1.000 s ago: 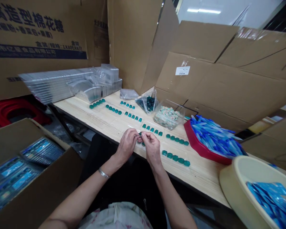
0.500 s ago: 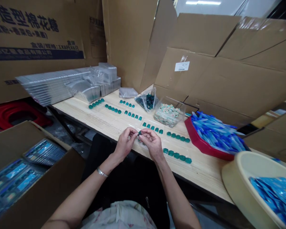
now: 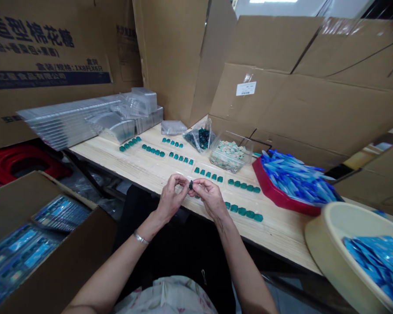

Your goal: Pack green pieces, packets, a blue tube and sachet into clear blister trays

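Observation:
Between the fingertips of both hands is a small dark green gem-like piece (image 3: 191, 185), held over the table's front edge. My left hand (image 3: 174, 193) pinches it from the left, thumb and forefinger together. From the other side my right hand (image 3: 209, 194) grips it in a pinch too. Just right of my right hand lies a row of green pieces (image 3: 242, 211). Further rows of the same green pieces stand beyond the hands, among them one row (image 3: 208, 174) and another (image 3: 244, 186). Part of the table under my fingers is hidden.
Behind the rows are a bag of dark green pieces (image 3: 203, 138) and a clear box of pale pieces (image 3: 231, 155). On the right stand a red tray of blue sticks (image 3: 278, 195) and a cream tub (image 3: 327, 244). Stacked clear trays (image 3: 68, 117) and an open carton (image 3: 85, 244) are left.
The green piece has turned a little and shows more upright between my fingertips. Both hands stay pinched in nearly the same place. The whole view has shifted slightly.

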Tool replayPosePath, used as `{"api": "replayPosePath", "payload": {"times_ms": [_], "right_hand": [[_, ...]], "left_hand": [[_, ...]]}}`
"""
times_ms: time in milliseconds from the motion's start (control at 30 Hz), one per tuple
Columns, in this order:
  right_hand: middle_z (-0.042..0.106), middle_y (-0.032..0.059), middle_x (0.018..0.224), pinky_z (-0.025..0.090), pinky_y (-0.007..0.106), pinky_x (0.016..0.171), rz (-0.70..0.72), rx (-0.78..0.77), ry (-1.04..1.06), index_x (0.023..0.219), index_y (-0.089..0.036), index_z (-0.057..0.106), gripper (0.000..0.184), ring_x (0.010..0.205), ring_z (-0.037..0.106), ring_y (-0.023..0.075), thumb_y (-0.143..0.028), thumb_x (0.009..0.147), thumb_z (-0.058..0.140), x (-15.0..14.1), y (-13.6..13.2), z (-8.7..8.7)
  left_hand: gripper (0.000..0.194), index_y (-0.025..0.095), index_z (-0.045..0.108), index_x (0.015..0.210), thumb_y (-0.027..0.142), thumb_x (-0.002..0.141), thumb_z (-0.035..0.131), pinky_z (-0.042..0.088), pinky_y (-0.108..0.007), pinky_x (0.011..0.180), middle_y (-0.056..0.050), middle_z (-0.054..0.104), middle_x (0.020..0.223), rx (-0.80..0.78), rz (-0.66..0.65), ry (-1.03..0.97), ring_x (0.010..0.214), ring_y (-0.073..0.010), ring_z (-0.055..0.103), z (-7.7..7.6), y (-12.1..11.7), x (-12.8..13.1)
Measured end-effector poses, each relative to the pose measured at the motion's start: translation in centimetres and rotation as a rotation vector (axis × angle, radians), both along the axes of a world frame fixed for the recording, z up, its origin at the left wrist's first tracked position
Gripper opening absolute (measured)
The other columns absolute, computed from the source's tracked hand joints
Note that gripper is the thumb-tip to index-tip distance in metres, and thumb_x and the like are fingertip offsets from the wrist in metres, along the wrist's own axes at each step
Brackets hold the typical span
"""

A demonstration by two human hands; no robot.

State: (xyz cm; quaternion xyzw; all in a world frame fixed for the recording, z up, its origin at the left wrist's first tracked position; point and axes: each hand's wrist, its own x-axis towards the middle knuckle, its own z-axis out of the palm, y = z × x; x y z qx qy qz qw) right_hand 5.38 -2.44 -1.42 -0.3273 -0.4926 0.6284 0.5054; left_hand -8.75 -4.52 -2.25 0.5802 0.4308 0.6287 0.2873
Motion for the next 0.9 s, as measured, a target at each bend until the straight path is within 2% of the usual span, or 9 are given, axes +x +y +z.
{"api": "replayPosePath", "payload": {"times_ms": [200,300,400,500,567,667,733,800,900], "right_hand": [[0.067,-0.0007,0.073,0.049,0.022,0.068,0.117,-0.121,0.141,0.082,-0.018,0.065,0.021,0.064,0.062,0.0094,-0.026,0.066,0.077,0.1,0.1,0.0],[0.064,-0.0013,0.073,0.048,0.022,0.065,0.134,-0.070,0.124,0.079,-0.018,0.065,0.017,0.064,0.060,0.0092,-0.024,0.067,0.076,0.1,0.1,0.2],[0.062,-0.0008,0.081,0.046,0.022,0.063,0.100,0.012,0.085,0.074,-0.017,0.064,0.014,0.063,0.059,0.0082,-0.023,0.068,0.075,-0.1,0.0,0.4],[0.063,0.0014,0.090,0.046,0.022,0.063,0.043,0.034,0.077,0.074,-0.017,0.063,0.014,0.065,0.059,0.0088,-0.026,0.071,0.073,-0.1,0.0,0.5],[0.064,0.0015,0.081,0.046,0.022,0.061,0.037,0.028,0.091,0.076,-0.017,0.061,0.015,0.065,0.059,0.0099,-0.029,0.073,0.071,-0.1,0.1,0.4],[0.062,-0.0011,0.065,0.044,0.021,0.057,0.026,0.011,0.127,0.079,-0.018,0.058,0.016,0.060,0.057,0.0096,-0.029,0.075,0.069,-0.1,0.2,0.2],[0.062,-0.0018,0.063,0.044,0.020,0.056,0.006,-0.013,0.148,0.080,-0.019,0.057,0.018,0.057,0.055,0.0087,-0.029,0.074,0.070,-0.3,0.3,0.1],[0.062,-0.0019,0.063,0.044,0.020,0.055,-0.011,-0.041,0.151,0.079,-0.019,0.056,0.021,0.056,0.055,0.0084,-0.030,0.072,0.072,-0.5,0.2,0.0],[0.061,-0.0024,0.061,0.045,0.020,0.056,-0.029,-0.071,0.136,0.078,-0.019,0.055,0.024,0.055,0.056,0.0087,-0.032,0.069,0.074,-0.9,0.1,-0.4]], "left_hand": [[0.011,0.018,0.051,0.091,0.022,0.082,0.058,0.047,-0.031,0.079,-0.005,0.061,0.087,0.031,-0.061,0.048,0.085,-0.0153,0.061,0.1,0.2,-0.2],[0.010,0.018,0.051,0.089,0.021,0.082,0.057,0.047,-0.030,0.079,-0.004,0.061,0.086,0.034,-0.097,0.050,0.084,-0.0149,0.061,0.3,0.2,-0.3],[0.009,0.019,0.049,0.087,0.019,0.082,0.057,0.046,-0.031,0.082,-0.004,0.059,0.087,0.058,-0.037,0.030,0.086,-0.0145,0.059,0.2,0.4,-0.2],[0.013,0.019,0.047,0.085,0.020,0.080,0.059,0.045,-0.030,0.081,-0.003,0.057,0.089,0.013,-0.021,-0.111,0.086,-0.0134,0.058,0.2,0.7,0.0],[0.016,0.018,0.047,0.084,0.021,0.078,0.061,0.046,-0.026,0.077,-0.001,0.057,0.087,-0.107,-0.120,-0.278,0.079,-0.0108,0.058,0.5,0.9,0.0],[0.016,0.017,0.050,0.087,0.023,0.079,0.062,0.046,-0.024,0.073,0.000,0.059,0.083,-0.379,-0.398,-0.569,0.071,-0.0084,0.059,1.0,1.0,-0.3],[0.017,0.016,0.053,0.092,0.022,0.079,0.063,0.047,-0.025,0.075,-0.001,0.060,0.081,-0.525,-0.551,-0.708,0.073,-0.0096,0.060,1.0,1.0,-0.6],[0.021,0.015,0.054,0.094,0.017,0.076,0.066,0.047,-0.025,0.077,-0.002,0.062,0.082,-0.583,-0.607,-0.802,0.075,-0.0105,0.062,0.7,1.0,-0.7],[0.028,0.016,0.055,0.094,0.010,0.071,0.069,0.048,-0.024,0.076,0.000,0.063,0.081,-0.548,-0.565,-0.904,0.074,-0.0096,0.062,0.2,1.0,-0.5]]}}
